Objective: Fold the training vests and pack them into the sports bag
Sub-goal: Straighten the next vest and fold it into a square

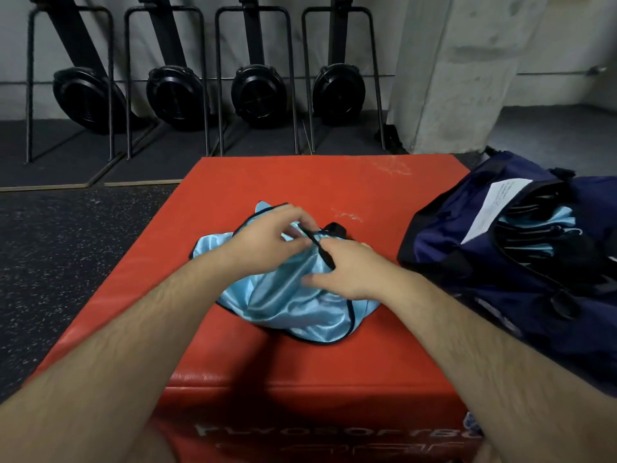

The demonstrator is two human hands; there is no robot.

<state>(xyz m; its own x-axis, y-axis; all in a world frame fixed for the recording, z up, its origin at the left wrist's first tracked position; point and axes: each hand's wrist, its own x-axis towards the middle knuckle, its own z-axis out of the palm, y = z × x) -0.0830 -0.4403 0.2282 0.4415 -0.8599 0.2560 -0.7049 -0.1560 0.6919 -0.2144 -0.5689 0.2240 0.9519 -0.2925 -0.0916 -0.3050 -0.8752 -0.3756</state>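
A crumpled blue vest (293, 305) lies on the red box (300, 182). The left hand (263, 238) pinches its black edge. The right hand (350, 272) seems to grip the cloth too. The open bag (450, 248) sits just to the right, with other vests (551, 218) inside.

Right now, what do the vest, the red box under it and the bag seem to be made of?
The vest looks like thin synthetic cloth, likely polyester: glossy pale blue, crumpling softly, black binding at the edges. The box has a red vinyl-like skin, perhaps over foam: smooth, faint sheen, white scuffs. The bag seems navy woven nylon: dull, slumped.
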